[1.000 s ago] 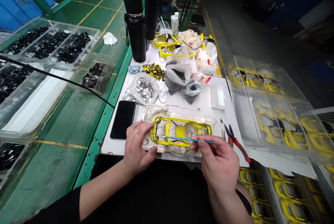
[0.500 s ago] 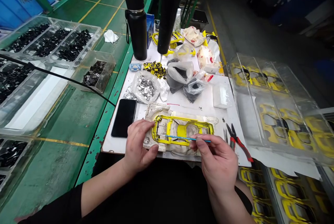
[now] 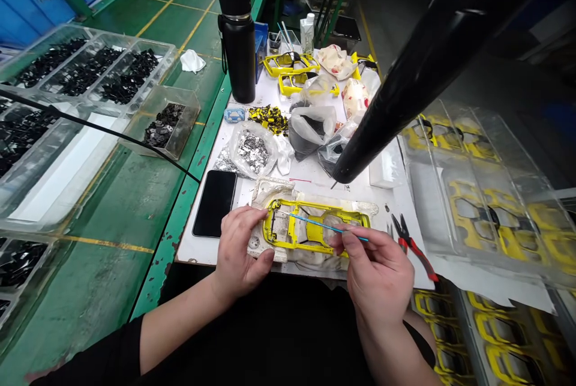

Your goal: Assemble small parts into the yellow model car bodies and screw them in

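Note:
A yellow plastic car-body frame [image 3: 315, 247] lies in a pale, stained moulded fixture [image 3: 270, 186] at the table's front. My left hand [image 3: 240, 248] grips the left end of the frame, forefinger at the far corner and thumb on the near side. Pinched in the fingers of my right hand [image 3: 380, 266] is a thin blue stick [image 3: 321, 225]. It slants over the frame, with its pale tip above the left opening. Whether the tip touches anything I cannot tell. The right hand's lower fingers are close to the frame's right end.
A long black cylinder [image 3: 396, 98] with a thin tip hangs over the right side. Nearby are a phone [image 3: 215, 203], red-handled pliers [image 3: 416, 251], a bag of metal pieces [image 3: 252, 152], a bag of black material [image 3: 310, 131] and a black bottle [image 3: 238, 56]. Clear trays [image 3: 450, 206] stand right.
The blue stick's tip has risen and moved away from me; the right hand has shifted slightly right. The hanging black cylinder has swung right and nearer. My left hand stays in place.

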The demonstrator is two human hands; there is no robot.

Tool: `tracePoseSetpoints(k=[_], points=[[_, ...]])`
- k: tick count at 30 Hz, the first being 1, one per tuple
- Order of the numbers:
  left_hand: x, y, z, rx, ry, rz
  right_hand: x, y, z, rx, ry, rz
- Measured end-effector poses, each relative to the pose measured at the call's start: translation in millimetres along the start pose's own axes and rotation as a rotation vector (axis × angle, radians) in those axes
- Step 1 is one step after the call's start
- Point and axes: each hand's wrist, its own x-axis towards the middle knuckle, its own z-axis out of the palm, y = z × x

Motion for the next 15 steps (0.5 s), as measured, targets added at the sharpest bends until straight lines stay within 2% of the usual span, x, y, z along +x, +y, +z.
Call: tracePoseSetpoints(k=[15], points=[[0.1, 0.7, -0.8, 0.018, -0.013, -0.01, -0.8, 5.3, 1.2, -0.087, -0.02, -0.01]])
